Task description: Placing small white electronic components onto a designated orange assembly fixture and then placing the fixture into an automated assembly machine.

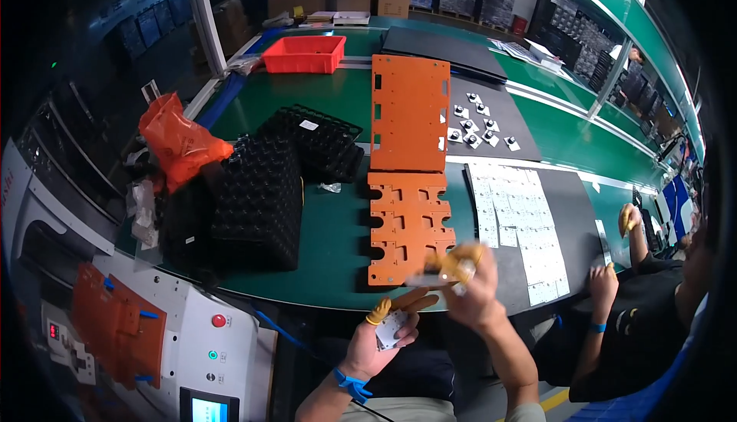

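Observation:
My left hand (372, 349) is closed round a small white circuit board (391, 330) dotted with holes or parts, near the table's front edge. Yellow finger covers sit on some of its fingers, and a blue band is round the wrist. Higher and to the right, my right hand (472, 287) is curled and blurred by motion. Something thin and pale pokes out of its fingers, too smeared to name. Just beyond both hands lies an orange fixture plate (409, 226) with cutouts. A flat orange plate (411, 115) adjoins its far end.
White boards (522, 222) lie in rows on a dark mat at right; several small lens-like parts (470, 122) stand beyond. Black trays (257, 199), an orange bag (180, 142) and a red bin (304, 54) are left. A co-worker's hand (604, 284) works at right. A machine (192, 330) stands lower left.

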### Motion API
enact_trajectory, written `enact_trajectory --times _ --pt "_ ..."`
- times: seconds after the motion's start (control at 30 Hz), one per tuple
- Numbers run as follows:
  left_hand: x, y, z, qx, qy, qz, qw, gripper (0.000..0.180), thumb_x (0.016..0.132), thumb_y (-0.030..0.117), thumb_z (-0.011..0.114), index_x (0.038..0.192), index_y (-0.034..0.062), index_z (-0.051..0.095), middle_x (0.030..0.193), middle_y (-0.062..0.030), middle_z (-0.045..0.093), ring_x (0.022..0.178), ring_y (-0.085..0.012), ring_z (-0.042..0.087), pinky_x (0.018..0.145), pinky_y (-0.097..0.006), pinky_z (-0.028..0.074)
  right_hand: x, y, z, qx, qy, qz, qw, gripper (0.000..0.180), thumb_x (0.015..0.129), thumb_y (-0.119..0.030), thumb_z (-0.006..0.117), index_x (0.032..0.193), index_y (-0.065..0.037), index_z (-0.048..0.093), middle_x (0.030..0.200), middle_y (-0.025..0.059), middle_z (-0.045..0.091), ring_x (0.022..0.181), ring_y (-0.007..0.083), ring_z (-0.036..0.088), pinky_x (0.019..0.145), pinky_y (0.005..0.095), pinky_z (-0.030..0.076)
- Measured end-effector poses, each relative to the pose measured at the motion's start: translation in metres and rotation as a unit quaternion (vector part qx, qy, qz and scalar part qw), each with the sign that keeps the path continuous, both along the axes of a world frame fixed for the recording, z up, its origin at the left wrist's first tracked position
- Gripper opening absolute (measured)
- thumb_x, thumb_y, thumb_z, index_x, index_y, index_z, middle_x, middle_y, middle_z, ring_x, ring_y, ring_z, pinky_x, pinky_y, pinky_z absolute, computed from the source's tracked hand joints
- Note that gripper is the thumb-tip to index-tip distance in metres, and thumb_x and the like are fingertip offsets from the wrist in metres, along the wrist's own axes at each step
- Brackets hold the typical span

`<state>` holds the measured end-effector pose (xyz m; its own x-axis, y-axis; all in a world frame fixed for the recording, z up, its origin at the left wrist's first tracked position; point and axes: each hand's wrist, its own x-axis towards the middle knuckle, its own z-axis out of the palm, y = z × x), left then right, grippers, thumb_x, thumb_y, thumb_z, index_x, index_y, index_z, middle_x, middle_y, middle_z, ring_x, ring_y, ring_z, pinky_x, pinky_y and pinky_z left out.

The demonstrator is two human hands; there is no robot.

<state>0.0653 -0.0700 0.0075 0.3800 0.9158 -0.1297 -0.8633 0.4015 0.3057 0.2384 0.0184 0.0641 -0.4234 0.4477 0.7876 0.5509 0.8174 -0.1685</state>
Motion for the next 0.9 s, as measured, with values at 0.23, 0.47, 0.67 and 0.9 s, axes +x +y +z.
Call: enact_trajectory --times 0.23,0.47,0.67,0.9 --pt "-0.002 -0.006 -0.022 -0.022 -0.008 -0.019 1.0 0.056 0.099 0.041 0.054 0.13 -0.0045 0.059 0.112 -0.0114 0.066 0.066 -0.0106 0.04 0.06 -0.025 0.033 0.061 0.158 -0.025 -0.273 -0.056 -0.175 0.944 0.017 0.089 -0.008 0.066 0.1 0.004 0.071 0.069 0.0144 0.063 0.064 0.0281 0.062 0.062 0.0393 0.05" --pt "-0.011 -0.012 -0.033 -0.038 0.007 -0.004 0.999 0.052 0.1 0.039 0.052 0.127 -0.0047 0.061 0.106 -0.0092 0.065 0.067 -0.0114 0.04 0.06 -0.026 0.032 0.054 0.215 -0.041 -0.578 -0.116 -0.136 0.796 0.026 0.089 -0.025 0.069 0.09 0.0 0.074 0.074 0.0048 0.067 0.065 0.0147 0.063 0.061 0.032 0.052" --pt "-0.022 -0.013 -0.04 -0.076 -0.005 0.008 0.997 0.044 0.099 0.035 0.054 0.117 -0.003 0.067 0.091 -0.006 0.062 0.068 -0.0133 0.041 0.06 -0.027 0.031 0.065 0.24 -0.048 -0.662 -0.156 -0.08 0.728 0.031 0.089 -0.03 0.068 0.098 -0.001 0.075 0.081 0.0058 0.07 0.069 0.0159 0.066 0.065 0.029 0.057" --pt "-0.034 -0.012 -0.035 -0.092 0.032 0.041 0.994 0.039 0.098 0.036 0.056 0.107 0.0014 0.071 0.085 -0.0045 0.059 0.068 -0.014 0.04 0.059 -0.028 0.03 0.044 0.246 -0.015 -0.671 -0.247 -0.112 0.691 0.036 0.093 -0.034 0.07 0.093 0.002 0.073 0.076 0.0079 0.069 0.063 0.0159 0.067 0.059 0.0284 0.058"
